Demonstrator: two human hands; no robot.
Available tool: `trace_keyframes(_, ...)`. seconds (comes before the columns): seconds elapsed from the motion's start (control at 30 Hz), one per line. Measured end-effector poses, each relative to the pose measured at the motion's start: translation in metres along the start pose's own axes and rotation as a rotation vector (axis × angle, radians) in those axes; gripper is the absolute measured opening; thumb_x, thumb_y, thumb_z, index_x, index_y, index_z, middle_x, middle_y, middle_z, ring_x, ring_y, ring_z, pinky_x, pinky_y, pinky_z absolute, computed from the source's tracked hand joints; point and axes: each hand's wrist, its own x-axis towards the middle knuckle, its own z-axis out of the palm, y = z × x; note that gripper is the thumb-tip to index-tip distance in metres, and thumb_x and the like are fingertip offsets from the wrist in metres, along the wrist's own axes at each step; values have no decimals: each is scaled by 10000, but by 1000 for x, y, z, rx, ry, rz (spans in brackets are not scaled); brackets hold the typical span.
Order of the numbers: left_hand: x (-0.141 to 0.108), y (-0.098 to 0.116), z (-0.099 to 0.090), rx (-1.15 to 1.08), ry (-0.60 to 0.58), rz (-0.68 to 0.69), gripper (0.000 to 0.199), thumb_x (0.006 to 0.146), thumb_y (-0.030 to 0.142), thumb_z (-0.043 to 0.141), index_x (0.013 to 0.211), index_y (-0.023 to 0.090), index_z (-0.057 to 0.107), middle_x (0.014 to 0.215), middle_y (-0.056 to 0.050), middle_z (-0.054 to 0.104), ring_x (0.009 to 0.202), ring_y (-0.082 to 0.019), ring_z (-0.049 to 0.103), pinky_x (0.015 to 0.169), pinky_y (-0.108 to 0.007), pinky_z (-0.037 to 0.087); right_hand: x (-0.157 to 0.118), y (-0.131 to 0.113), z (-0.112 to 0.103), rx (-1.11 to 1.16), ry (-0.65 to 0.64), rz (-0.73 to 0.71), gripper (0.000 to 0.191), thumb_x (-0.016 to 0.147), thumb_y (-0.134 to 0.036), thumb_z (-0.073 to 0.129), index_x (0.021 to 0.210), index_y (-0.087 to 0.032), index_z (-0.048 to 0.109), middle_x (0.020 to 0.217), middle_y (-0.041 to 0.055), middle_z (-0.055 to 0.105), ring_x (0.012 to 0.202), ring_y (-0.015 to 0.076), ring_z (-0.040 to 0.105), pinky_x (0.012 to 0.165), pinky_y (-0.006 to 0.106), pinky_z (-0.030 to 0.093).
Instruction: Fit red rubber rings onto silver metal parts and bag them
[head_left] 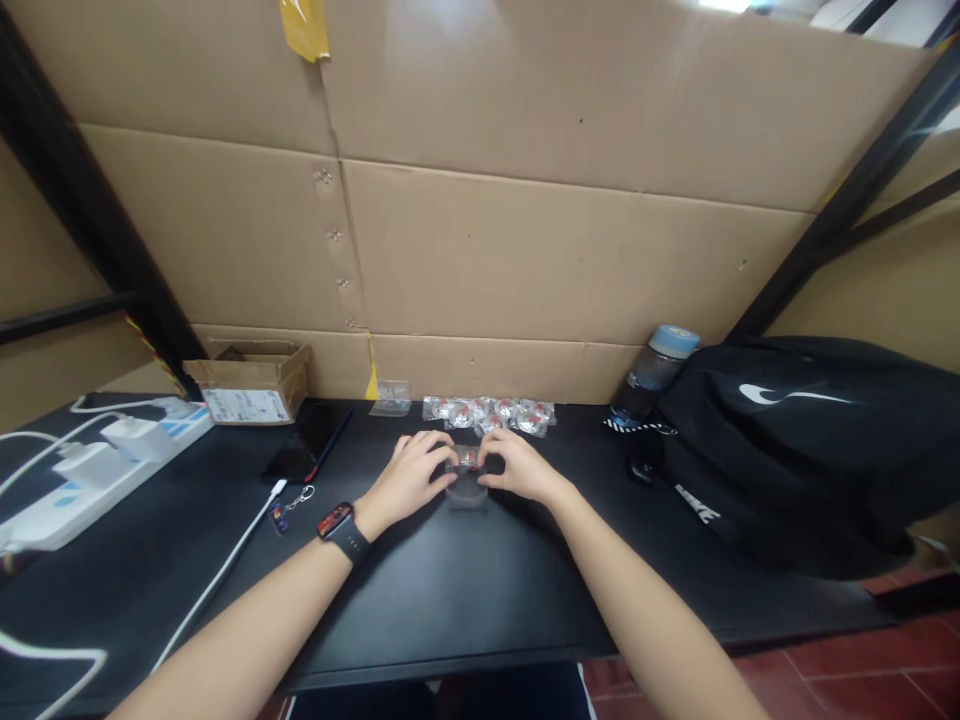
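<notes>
Both hands meet over the middle of the black table around a small clear plastic packet (466, 488) with something silvery and red inside its upper part. My left hand (416, 475), a dark smartwatch on its wrist, has thumb and fingers closed on the packet's left side. On the right side, my right hand (517, 465) grips it between bent fingers and thumb. Just beyond the fingers lies a cluster of several similar clear packets (529, 415) with round silvery items and red marks. What exactly the packets contain is too small to make out.
Left of the hands are a phone (309, 440), a keyring (280, 515), a white cable (225, 570), a power strip (169, 435) and a small cardboard box (251, 385). A flat clear bag (391, 398) lies behind. A bottle (649, 378) and black backpack (795, 450) stand right.
</notes>
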Motion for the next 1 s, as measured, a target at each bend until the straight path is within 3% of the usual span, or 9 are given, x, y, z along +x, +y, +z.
trace_keyframes(0.17, 2, -3, 1, -72, 12, -132, 146, 924, 330, 586, 889, 254, 706, 1283, -43, 621, 1198, -258, 533, 989, -448, 367, 0, 1, -4, -17, 40, -17, 27, 812, -189, 760, 805, -214, 752, 1114, 56, 643, 1094, 213, 604, 1008, 374, 446)
trace_keyframes(0.33, 5, -2, 8, -155, 3, -295, 262, 930, 363, 543, 773, 231, 706, 1165, -28, 676, 1091, -243, 590, 948, -430, 391, 2, 4, -3, -34, 91, 65, 148, 817, -287, 772, 707, -197, 732, 1043, 64, 668, 1002, 219, 634, 957, 380, 472)
trace_keyframes(0.47, 6, -2, 13, -86, 67, -360, 109, 880, 340, 612, 889, 239, 649, 1057, -22, 683, 1072, -253, 574, 913, -416, 376, 4, 4, 3, -84, 175, 78, 165, 740, -192, 806, 883, -221, 728, 1051, 47, 661, 1055, 239, 606, 954, 381, 473)
trace_keyframes(0.57, 6, -2, 15, -69, 100, -317, 199, 843, 271, 643, 1040, 264, 614, 1143, -27, 654, 1121, -262, 547, 903, -400, 366, 3, -4, 6, -79, 85, -65, 284, 769, -60, 676, 971, -252, 731, 1097, 28, 664, 1068, 209, 603, 985, 352, 457)
trace_keyframes(0.63, 5, -2, 15, -79, 90, -259, 249, 837, 226, 637, 1078, 279, 603, 1201, -25, 638, 1165, -261, 529, 907, -391, 353, 2, -10, 8, -85, 27, -115, 292, 773, -89, 679, 1001, -262, 732, 1111, 24, 674, 1069, 211, 606, 1003, 356, 444)
trace_keyframes(0.73, 4, -2, 15, -123, 25, -184, 200, 893, 190, 562, 1060, 290, 604, 1159, -2, 669, 1180, -238, 538, 916, -384, 327, 1, -16, 12, -114, -6, -83, 348, 738, -239, 793, 1075, -256, 706, 1090, 40, 692, 1057, 244, 609, 971, 383, 452)
trace_keyframes(0.83, 4, 0, 13, -180, -31, -156, 178, 982, 255, 469, 1103, 307, 590, 1134, 19, 695, 1155, -211, 576, 931, -387, 301, 1, -15, 15, -117, -7, -9, 314, 792, -255, 764, 1094, -237, 681, 1035, 50, 708, 1009, 235, 627, 910, 369, 468)
trace_keyframes(0.93, 3, 1, 12, -182, -24, -139, 249, 952, 355, 560, 1197, 313, 549, 1172, 3, 697, 1163, -225, 585, 942, -391, 282, 1, -13, 14, -91, 14, 32, 234, 862, -241, 692, 1095, -236, 677, 1040, 49, 727, 1018, 228, 645, 914, 367, 463)
trace_keyframes(1.0, 3, 1, 11, -161, -4, -131, 344, 910, 319, 619, 1239, 310, 521, 1147, -8, 710, 1160, -232, 589, 942, -391, 273, 2, -13, 12, -56, 28, 53, 209, 888, -272, 668, 1095, -247, 685, 1052, 41, 739, 1018, 225, 662, 915, 364, 466)
